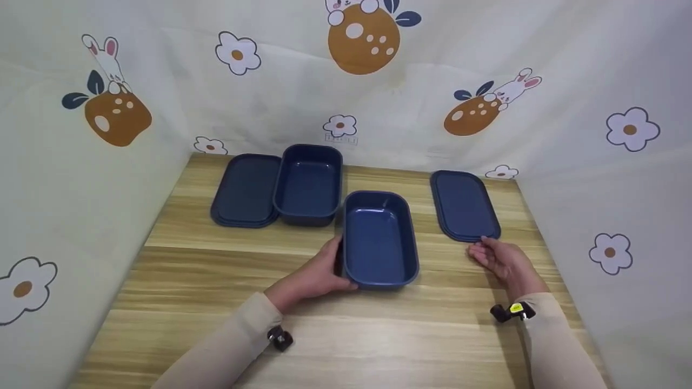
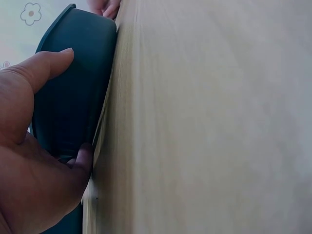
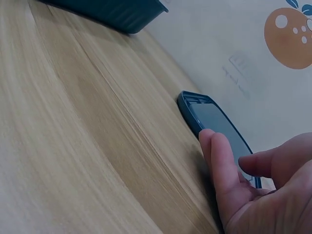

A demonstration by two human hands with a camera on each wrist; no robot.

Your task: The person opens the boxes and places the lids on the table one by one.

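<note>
Our left hand [image 1: 316,273] grips the near container [image 1: 380,237] at frame centre; keep it pinned. Right hand [image 1: 500,259], fingers relaxed, seemingly just touches the lid [image 1: 464,205] at right: we should slide fingertips under its near edge.

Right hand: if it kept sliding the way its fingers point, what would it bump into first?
Most likely the flat blue lid just ahead; the right hand has its fingertips at the lid's near edge, possibly touching already.

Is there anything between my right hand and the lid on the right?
Nothing visible. The right hand lies on the table at the near end of the lid, fingertips about touching its edge; the gap holds only bare wood.
</note>
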